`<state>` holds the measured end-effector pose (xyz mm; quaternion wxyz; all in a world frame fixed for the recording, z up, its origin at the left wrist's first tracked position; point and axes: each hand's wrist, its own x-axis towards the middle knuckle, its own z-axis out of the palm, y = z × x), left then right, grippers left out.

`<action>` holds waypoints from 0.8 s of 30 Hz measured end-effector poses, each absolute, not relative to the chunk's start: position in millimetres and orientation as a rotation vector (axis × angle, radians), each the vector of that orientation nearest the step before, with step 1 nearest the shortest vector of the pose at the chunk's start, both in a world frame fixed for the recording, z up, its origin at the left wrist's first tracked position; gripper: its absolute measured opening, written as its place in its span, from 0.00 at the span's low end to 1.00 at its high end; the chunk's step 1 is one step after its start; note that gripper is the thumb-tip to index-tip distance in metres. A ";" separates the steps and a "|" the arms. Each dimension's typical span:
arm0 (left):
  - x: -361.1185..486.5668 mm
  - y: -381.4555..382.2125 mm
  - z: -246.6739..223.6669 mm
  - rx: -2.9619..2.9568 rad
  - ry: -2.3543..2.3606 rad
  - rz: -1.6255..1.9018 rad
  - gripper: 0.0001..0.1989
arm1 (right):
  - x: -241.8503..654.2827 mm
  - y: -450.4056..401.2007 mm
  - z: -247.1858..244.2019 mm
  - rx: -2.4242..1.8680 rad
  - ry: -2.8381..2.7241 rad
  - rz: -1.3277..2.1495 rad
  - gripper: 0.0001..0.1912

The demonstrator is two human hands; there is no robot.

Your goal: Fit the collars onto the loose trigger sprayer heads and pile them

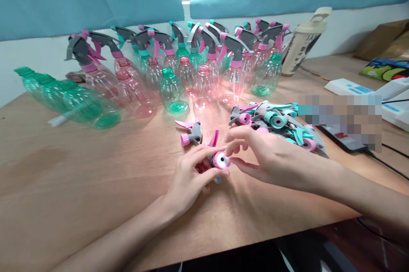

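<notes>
My left hand [194, 170] is wrapped round a pink and grey spray head [221, 160], whose round collar faces up and shows a white disc with a dark hole. Close over the right side of that collar is my right hand [252, 153], its thumb and fingers apart; whether its fingertips touch the collar I cannot tell. Just behind my left hand, another pink and grey spray head [192, 134] lies on the table. A pile of loose spray heads [277, 121], grey with pink or turquoise parts, lies behind my right hand.
Several green and pink bottles [204, 89] stand across the back, many with spray heads on. Green bottles [76, 101] are at the left. A tumbler [302, 44], a phone-like dark device [343, 138], white equipment [383, 97] and cables are at the right. The table's front edge [255, 242] runs below.
</notes>
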<state>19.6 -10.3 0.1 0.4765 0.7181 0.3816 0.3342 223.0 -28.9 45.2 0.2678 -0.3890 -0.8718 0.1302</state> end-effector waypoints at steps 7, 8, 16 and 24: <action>20.9 -12.1 5.4 1.778 0.929 0.746 0.14 | 219.9 -22.6 48.0 -1.033 -2.381 0.549 0.13; 21.1 -12.3 5.7 1.780 0.931 0.745 0.14 | 220.2 -21.9 48.8 -1.029 -2.374 0.568 0.14; 20.9 -11.6 5.3 1.771 0.917 0.749 0.15 | 224.8 -23.2 57.5 -1.051 -2.398 0.726 0.18; 19.8 -10.1 3.0 1.798 0.924 0.749 0.11 | 222.4 -26.6 40.3 -1.041 -2.347 0.517 0.13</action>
